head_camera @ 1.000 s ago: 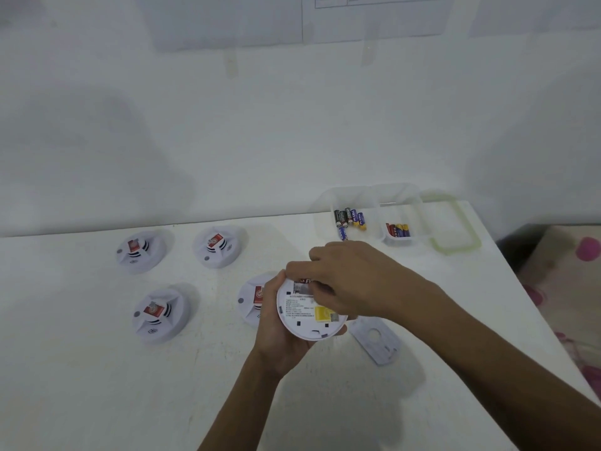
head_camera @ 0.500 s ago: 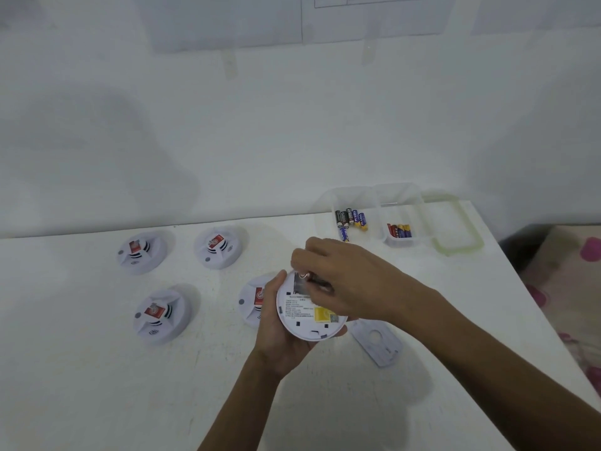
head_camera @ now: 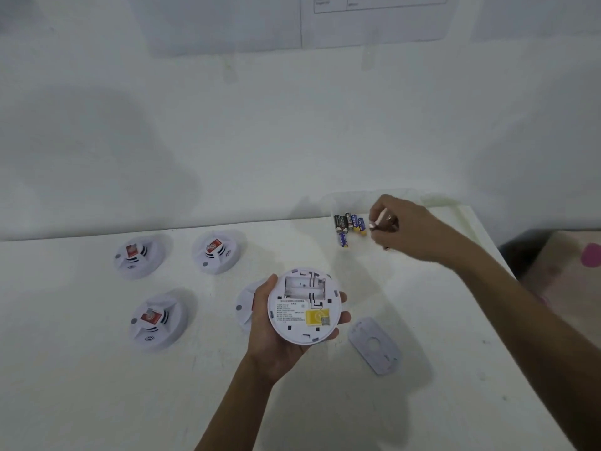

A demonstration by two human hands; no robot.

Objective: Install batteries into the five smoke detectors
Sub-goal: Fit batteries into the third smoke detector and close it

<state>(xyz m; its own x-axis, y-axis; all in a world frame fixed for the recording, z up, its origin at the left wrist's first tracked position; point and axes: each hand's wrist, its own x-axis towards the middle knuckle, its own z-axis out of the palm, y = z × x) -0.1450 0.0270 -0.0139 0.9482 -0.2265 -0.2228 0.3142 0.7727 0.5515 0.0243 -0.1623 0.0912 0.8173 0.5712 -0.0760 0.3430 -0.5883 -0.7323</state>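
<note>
My left hand (head_camera: 268, 335) holds a white smoke detector (head_camera: 304, 305) back side up over the table. Its battery compartment (head_camera: 304, 286) is open and looks empty. My right hand (head_camera: 405, 227) is over the clear plastic container (head_camera: 338, 203) at the back right, pinching a small battery-like cylinder (head_camera: 377, 222) at the fingertips. Several loose batteries (head_camera: 349, 224) lie in the container. Three more detectors (head_camera: 138, 255) (head_camera: 214, 252) (head_camera: 156, 320) sit face up on the left. Another detector (head_camera: 244, 307) is partly hidden behind my left hand.
A grey mounting plate (head_camera: 374, 349) lies on the table right of the held detector. The container's lid (head_camera: 468, 222) lies by the table's right edge. Pink-dotted fabric (head_camera: 569, 255) is beyond that edge. A white wall runs behind the table.
My right hand left the detector's battery compartment and moved up and right to the battery container. The compartment is now uncovered. My left hand still holds the detector.
</note>
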